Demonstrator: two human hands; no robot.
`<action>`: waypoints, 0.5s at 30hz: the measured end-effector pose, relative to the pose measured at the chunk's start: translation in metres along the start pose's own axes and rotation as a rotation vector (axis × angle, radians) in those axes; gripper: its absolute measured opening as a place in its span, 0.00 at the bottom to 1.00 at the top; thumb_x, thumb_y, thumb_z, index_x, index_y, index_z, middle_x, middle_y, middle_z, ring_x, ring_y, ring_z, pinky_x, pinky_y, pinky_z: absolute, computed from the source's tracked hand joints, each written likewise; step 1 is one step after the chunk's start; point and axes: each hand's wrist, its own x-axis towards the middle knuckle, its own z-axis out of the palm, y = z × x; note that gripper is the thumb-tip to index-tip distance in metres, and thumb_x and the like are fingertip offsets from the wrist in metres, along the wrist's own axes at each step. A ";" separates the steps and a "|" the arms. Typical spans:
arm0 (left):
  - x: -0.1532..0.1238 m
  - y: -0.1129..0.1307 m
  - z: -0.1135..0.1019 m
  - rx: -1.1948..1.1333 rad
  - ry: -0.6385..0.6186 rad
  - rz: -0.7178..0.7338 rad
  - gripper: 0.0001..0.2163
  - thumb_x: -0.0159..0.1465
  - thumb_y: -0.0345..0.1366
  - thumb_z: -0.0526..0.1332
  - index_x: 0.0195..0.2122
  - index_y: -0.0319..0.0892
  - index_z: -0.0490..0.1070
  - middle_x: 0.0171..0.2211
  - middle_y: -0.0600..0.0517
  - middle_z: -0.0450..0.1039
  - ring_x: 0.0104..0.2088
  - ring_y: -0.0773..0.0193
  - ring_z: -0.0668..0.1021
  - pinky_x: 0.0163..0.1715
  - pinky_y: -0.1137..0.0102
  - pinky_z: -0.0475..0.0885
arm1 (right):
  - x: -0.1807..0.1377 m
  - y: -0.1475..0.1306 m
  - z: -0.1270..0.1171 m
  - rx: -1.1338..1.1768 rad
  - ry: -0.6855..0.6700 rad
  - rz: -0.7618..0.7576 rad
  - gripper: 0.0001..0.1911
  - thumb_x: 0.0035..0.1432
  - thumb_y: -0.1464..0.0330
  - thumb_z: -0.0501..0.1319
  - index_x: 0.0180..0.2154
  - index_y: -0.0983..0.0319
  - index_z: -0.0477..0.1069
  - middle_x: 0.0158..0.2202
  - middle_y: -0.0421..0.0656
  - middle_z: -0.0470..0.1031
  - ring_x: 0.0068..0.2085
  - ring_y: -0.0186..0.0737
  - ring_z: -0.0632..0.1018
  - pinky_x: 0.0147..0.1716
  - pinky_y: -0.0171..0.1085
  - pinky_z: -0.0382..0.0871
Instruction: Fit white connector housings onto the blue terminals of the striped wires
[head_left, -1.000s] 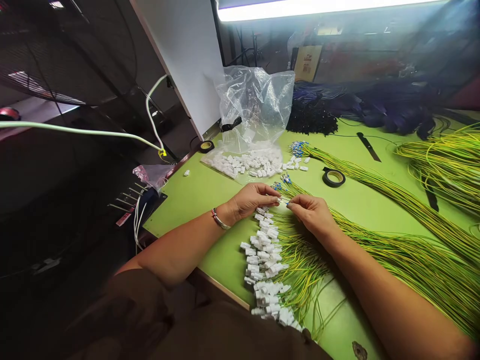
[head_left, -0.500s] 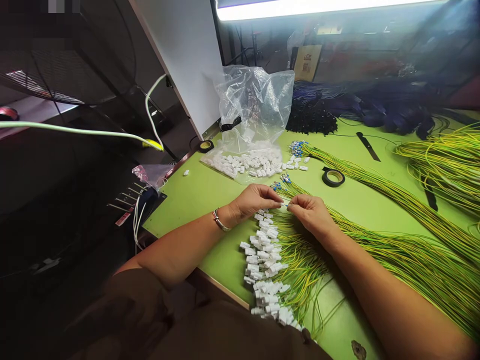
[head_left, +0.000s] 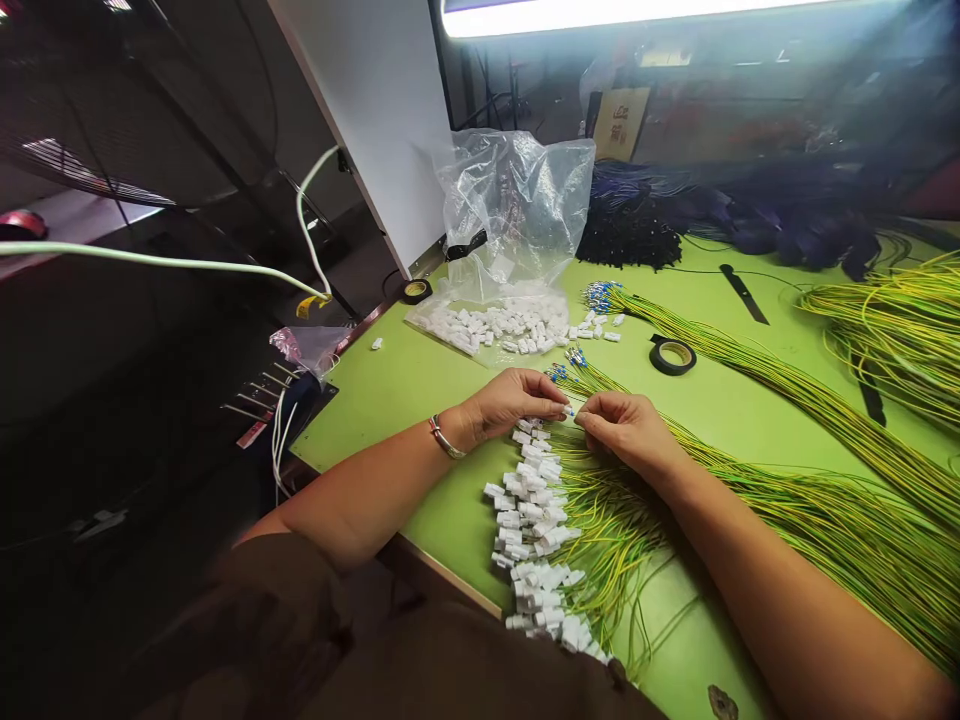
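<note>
My left hand (head_left: 514,403) pinches a small white connector housing (head_left: 567,409) between thumb and fingers. Facing it, my right hand (head_left: 626,428) is closed in a pinch on a thin yellow-green wire, mostly hidden by the fingers. The wire's blue terminal (head_left: 572,412) shows in the narrow gap, at the housing's mouth; how deep it sits cannot be made out. Below my hands lies a row of wires fitted with white connectors (head_left: 536,490). Just beyond my fingertips are wire ends with bare blue terminals (head_left: 576,356).
A clear plastic bag (head_left: 517,190) spills loose white connectors (head_left: 525,328) onto the green table (head_left: 420,400). Black tape rolls (head_left: 673,355), long yellow-green wire bundles (head_left: 817,410) and dark wires (head_left: 750,215) lie around. A white panel (head_left: 367,110) stands at the left edge.
The blue terminal now shows closer to the housing and a little farther from my right fingertips. The whole view has shifted slightly; both hands keep their pinch.
</note>
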 end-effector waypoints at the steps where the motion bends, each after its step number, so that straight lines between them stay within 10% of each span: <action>1: 0.000 0.000 0.000 0.003 0.001 0.004 0.15 0.41 0.34 0.76 0.28 0.33 0.77 0.25 0.50 0.77 0.27 0.70 0.77 0.34 0.72 0.72 | 0.000 0.001 0.000 -0.010 0.005 -0.025 0.12 0.49 0.60 0.60 0.22 0.62 0.69 0.15 0.38 0.68 0.18 0.30 0.63 0.19 0.33 0.56; 15: -0.004 0.008 -0.003 0.255 -0.083 0.053 0.13 0.44 0.36 0.75 0.28 0.34 0.79 0.26 0.48 0.77 0.27 0.69 0.75 0.32 0.73 0.70 | -0.001 0.003 0.000 -0.010 -0.020 -0.099 0.12 0.51 0.60 0.61 0.24 0.62 0.71 0.16 0.37 0.68 0.19 0.31 0.65 0.20 0.33 0.59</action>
